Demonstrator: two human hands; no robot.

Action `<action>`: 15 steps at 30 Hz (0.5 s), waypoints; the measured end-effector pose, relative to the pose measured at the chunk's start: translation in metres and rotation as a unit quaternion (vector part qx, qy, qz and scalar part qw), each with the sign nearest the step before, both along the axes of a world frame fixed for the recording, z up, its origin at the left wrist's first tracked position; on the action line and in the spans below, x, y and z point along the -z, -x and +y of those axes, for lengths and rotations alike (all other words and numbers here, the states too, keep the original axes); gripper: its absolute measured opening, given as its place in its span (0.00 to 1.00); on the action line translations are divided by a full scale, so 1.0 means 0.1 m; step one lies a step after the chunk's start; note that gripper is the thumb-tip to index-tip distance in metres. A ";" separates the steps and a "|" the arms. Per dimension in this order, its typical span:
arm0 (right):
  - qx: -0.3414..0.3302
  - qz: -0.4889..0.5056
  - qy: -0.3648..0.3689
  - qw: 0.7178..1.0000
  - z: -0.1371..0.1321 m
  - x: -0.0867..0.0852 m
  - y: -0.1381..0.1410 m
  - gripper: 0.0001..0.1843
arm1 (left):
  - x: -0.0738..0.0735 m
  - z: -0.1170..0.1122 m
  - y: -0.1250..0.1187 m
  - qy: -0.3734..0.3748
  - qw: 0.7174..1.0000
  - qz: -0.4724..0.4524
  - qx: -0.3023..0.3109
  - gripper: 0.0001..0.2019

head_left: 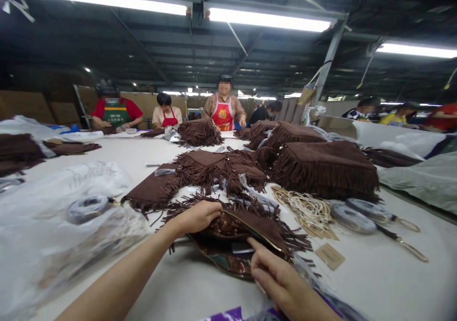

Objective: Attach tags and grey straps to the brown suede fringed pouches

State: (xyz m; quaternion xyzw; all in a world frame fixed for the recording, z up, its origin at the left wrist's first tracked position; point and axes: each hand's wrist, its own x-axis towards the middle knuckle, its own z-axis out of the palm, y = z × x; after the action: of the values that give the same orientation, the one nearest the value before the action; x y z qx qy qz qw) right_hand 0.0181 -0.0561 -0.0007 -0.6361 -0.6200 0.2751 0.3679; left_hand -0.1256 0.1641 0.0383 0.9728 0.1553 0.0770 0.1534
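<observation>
One brown fringed bag [246, 228] is held open near the near edge of the white counter [374, 273], its patterned lining turned up. The left hand [198, 216] is closed over the bag's far rim, fingers curled around the suede edge. The right hand [282, 278] is set at the bag's near side, with its fingers [259, 248] half bent and the forefinger pressed against the gold-edged opening; whether anything is pinched beneath them cannot be told.

Just beyond the bag, three or so flat fringed pieces [210, 169] are spread toward the counter's middle, and one tall stack of finished bags [324, 169] is seen toward the right edge. A bundle of cream cords [307, 209] and two paper tags [330, 255] are laid beside the stack. Two tape rolls [352, 218] are placed near the right edge, and one more roll [87, 207] toward the left, under clear plastic bags [43, 235]. Four people in aprons [223, 109] are seated along the far edge.
</observation>
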 end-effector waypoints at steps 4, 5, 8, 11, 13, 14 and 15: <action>0.028 0.060 0.028 0.997 0.00 0.05 -0.08 0.13 | -0.08 -0.27 0.05 -0.053 0.998 -0.029 -0.011 0.09; 0.028 0.073 0.038 0.996 -0.01 0.07 -0.09 0.13 | -0.08 -0.38 0.05 -0.081 0.996 -0.035 0.007 0.08; 0.033 0.100 0.050 0.993 -0.04 0.13 -0.11 0.14 | 0.05 -0.73 0.00 -0.143 0.985 0.001 0.093 0.07; 0.043 0.132 0.053 0.989 -0.06 0.15 -0.10 0.17 | 0.32 -0.93 -0.15 -0.127 0.984 0.061 0.109 0.09; 0.047 0.147 0.053 0.987 -0.06 0.13 -0.10 0.18 | 0.47 -0.93 -0.25 -0.090 0.989 0.061 0.097 0.11; 0.049 0.150 0.053 0.986 -0.06 0.11 -0.11 0.18 | 0.52 -0.90 -0.30 -0.063 0.992 0.046 0.096 0.12; 0.053 0.150 0.052 0.986 -0.06 0.09 -0.12 0.18 | 0.54 -0.85 -0.35 -0.035 0.994 0.024 0.101 0.15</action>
State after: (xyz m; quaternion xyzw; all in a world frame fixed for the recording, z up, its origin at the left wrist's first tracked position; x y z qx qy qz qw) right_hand 0.0301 -0.0624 -0.0095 -0.6377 -0.5077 0.3793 0.4379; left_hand -0.0909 0.0787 -0.0157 0.9898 0.0570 0.0432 0.1229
